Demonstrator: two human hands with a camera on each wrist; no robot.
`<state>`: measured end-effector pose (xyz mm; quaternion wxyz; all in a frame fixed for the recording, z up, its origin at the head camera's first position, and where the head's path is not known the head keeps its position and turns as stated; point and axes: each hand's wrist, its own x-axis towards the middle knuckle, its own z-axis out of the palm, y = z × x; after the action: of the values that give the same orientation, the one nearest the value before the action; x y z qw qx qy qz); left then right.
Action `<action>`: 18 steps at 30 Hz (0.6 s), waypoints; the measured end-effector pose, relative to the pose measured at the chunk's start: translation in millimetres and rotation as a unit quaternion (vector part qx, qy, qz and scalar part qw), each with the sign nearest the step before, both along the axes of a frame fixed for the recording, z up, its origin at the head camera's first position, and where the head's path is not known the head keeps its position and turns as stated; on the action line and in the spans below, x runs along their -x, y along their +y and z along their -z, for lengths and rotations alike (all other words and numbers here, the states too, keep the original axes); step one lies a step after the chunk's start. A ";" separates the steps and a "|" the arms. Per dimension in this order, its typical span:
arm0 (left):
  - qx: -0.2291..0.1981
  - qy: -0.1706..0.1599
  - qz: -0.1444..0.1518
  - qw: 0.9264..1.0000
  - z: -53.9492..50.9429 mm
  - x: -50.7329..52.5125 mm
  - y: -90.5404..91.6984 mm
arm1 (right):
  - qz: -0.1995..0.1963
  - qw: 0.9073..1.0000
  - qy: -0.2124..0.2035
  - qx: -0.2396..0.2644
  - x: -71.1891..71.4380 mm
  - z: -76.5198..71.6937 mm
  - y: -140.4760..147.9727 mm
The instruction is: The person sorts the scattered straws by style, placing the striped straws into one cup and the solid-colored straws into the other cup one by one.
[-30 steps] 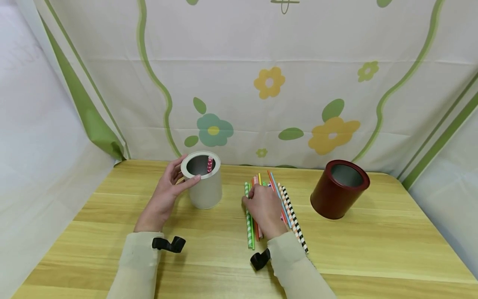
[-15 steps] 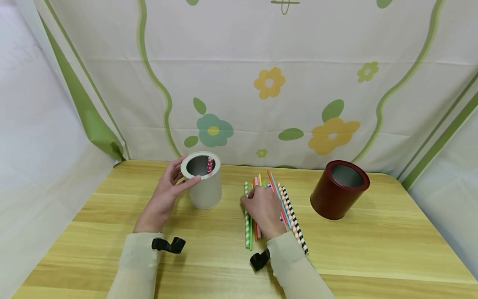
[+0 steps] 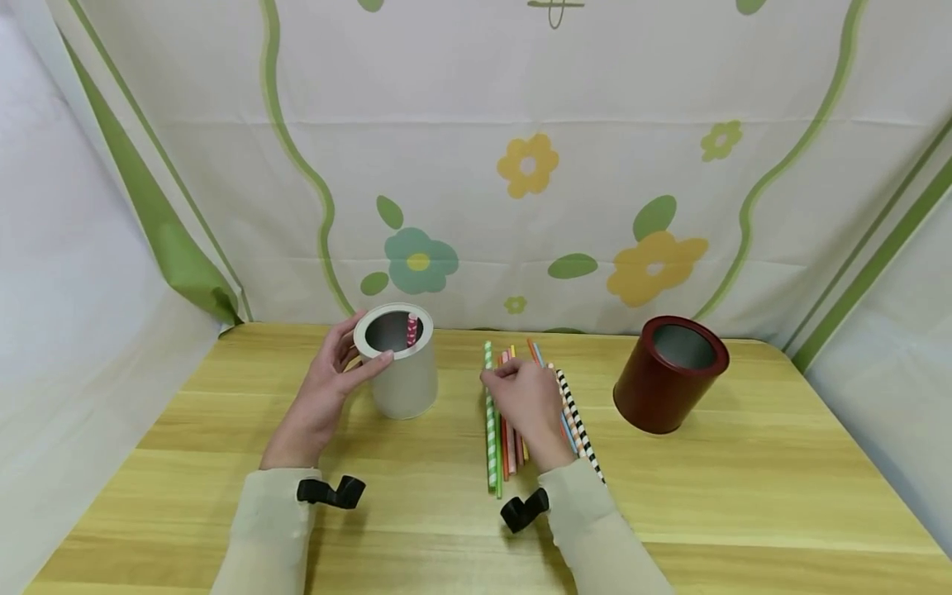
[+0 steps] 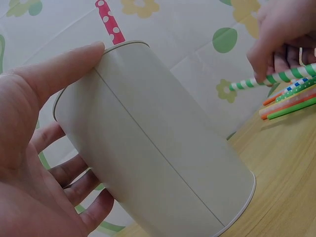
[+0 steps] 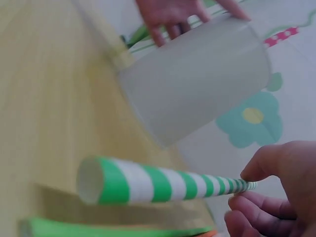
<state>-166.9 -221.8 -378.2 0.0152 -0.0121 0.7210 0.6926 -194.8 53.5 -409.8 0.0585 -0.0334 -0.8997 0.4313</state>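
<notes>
The white can stands upright at the left, a pink dotted straw rising from its mouth. My left hand grips it from the left, thumb on the rim and fingers round the side. In the right wrist view, my right hand pinches a green-and-white striped straw between thumb and fingers near its far end. That straw is lifted off the table, over a green straw. Beneath and beside my right hand lie several coloured straws, partly covered by it.
An open dark red can stands on the wooden table at the right. A black-and-white striped straw lies right of my right hand. Behind the table hangs a flowered cloth.
The green striped straw has come up off the table in my right hand, its upper end now farther up the view. My left hand keeps its hold on the white can.
</notes>
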 end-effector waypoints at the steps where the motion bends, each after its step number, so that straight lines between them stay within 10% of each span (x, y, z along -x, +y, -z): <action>1: 0.000 0.001 0.000 1.000 -0.2 -0.1 -0.1 | 0.000 1.000 0.002 0.020 -0.1 -3.2 0.3; 9: 0.002 0.003 -0.001 1.000 0.2 0.2 -0.7 | -0.029 0.974 -0.016 0.225 -0.6 -19.0 6.6; 18: 0.000 0.003 0.000 1.000 -0.2 -0.1 -0.6 | -0.014 0.938 0.010 0.345 3.3 -28.6 13.2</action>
<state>-166.8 -222.4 -378.0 0.0125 -0.0098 0.7211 0.6926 -198.1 66.7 -381.2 0.0465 -0.0344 -0.6952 0.7165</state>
